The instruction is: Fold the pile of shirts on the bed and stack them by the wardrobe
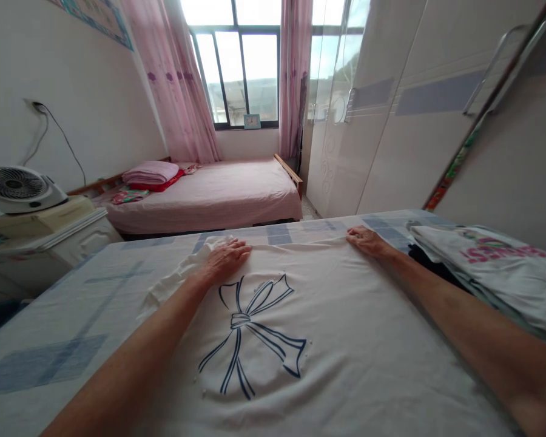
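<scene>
A white T-shirt (pixel 346 315) with a dark blue bow print lies spread over the bed in front of me. My left hand (pixel 227 260) rests on its far left part, palm down with the fingers stretched out on the fabric. Beside that hand the cloth is bunched into folds. At the far right edge of the shirt, my right hand (pixel 367 241) has its fingers curled closed on the fabric. The near end of the shirt runs out of view at the bottom.
A pile of folded clothes (pixel 495 261) sits right of my right forearm, on the blue and white bedsheet (pixel 73 328). Beyond is a second bed (pixel 236 188) with folded pink bedding (pixel 152 172). A fan (pixel 20 188) stands at left; a tall wardrobe (pixel 391 145) lines the right.
</scene>
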Available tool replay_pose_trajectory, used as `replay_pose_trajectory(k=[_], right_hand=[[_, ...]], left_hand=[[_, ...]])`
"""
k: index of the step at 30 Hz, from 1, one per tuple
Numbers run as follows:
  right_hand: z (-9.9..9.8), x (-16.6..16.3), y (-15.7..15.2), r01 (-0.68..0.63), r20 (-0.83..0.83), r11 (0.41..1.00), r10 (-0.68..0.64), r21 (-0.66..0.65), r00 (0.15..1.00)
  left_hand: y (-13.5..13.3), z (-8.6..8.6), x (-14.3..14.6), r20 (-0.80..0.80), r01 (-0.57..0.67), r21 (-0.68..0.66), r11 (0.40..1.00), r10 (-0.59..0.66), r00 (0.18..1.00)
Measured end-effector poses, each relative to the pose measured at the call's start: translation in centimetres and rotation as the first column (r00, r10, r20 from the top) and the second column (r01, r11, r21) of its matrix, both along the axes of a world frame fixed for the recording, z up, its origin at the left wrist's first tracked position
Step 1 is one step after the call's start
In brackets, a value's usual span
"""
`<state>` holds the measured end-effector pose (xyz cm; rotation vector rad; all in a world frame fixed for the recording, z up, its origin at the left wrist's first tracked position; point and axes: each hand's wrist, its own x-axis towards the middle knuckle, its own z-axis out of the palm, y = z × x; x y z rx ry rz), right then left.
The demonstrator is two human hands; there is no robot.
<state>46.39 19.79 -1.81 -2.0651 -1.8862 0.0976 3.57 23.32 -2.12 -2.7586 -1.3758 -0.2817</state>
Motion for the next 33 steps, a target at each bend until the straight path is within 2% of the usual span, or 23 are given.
replay_pose_trajectory(k=[3, 6, 8, 11, 13, 15, 17, 19, 21, 23, 25, 27, 31, 33], right_hand=[[0.1, 0.5, -0.2, 0.104, -0.009, 0.995, -0.104, 0.007, 0.995], [-0.2, 0.7, -0.2, 0.211, 0.015, 0.977, -0.211, 0.022, 0.977], [-0.2, 0.3, -0.3, 0.241, 0.033, 0.97, -0.242, 0.038, 0.97], [0.4, -1.5, -1.3, 0.28, 0.033, 0.957, -0.283, 0.075, 0.959], [1.0, -3.7, -3.0, 0.184, 0.049, 0.975, -0.192, 0.127, 0.98], [1.1, -6.6, -5.6, -0.052, 0.108, 0.985, 0.035, 0.164, 0.994], [0.3, -9.0, -8.4, -0.27, 0.169, 0.954, 0.247, 0.132, 0.954], [-0.9, -10.2, -10.7, -0.345, 0.195, 0.937, 0.33, 0.046, 0.923], [-2.2, -9.3, -12.2, -0.317, 0.21, 0.948, 0.315, -0.026, 0.925], [-2.9, -6.8, -12.8, -0.221, 0.22, 0.975, 0.223, -0.037, 0.95], [-3.1, -3.6, -12.8, -0.087, 0.195, 0.996, 0.083, 0.01, 0.977], [-2.6, -0.6, -12.6, 0.006, 0.116, 0.999, -0.012, 0.052, 0.993], [-1.0, 2.4, -12.4, 0.07, 0.058, 0.995, -0.073, 0.064, 0.996], [-0.5, 2.5, -12.3, 0.118, -0.027, 0.993, -0.119, -0.027, 0.993]], left_hand=[[0.4, -1.5, -0.5, 0.013, -0.099, -0.011, 0.995, 0.099, 0.995], [0.6, -2.0, -0.9, 0.005, -0.16, -0.01, 0.987, 0.16, 0.987], [0.6, -1.7, -0.8, -0.008, -0.173, -0.007, 0.985, 0.173, 0.985], [-0.4, -0.3, 0.0, -0.006, -0.184, 0.029, 0.982, 0.184, 0.983], [-2.1, 0.8, 0.5, 0.014, -0.168, 0.077, 0.983, 0.168, 0.986], [-4.7, 1.6, 0.7, 0.022, -0.073, 0.11, 0.991, 0.071, 0.997], [-7.6, 1.6, 0.3, 0.002, 0.052, 0.103, 0.993, -0.053, 0.999], [-10.0, 0.9, -0.8, -0.021, 0.088, 0.064, 0.994, -0.086, 0.996], [-11.5, 0.0, -2.4, -0.016, 0.004, -0.004, 1.0, -0.004, 1.0], [-12.3, -0.5, -4.1, 0.029, -0.099, -0.073, 0.992, 0.102, 0.994], [-12.6, -0.2, -5.9, 0.091, -0.187, -0.103, 0.977, 0.196, 0.976], [-12.9, 0.8, -8.1, 0.148, -0.31, -0.089, 0.947, 0.32, 0.936], [-13.7, 3.2, -13.0, 0.2, -0.599, -0.123, 0.791, 0.611, 0.766], [-14.0, 3.8, -14.9, 0.179, -0.66, -0.192, 0.727, 0.687, 0.705]])
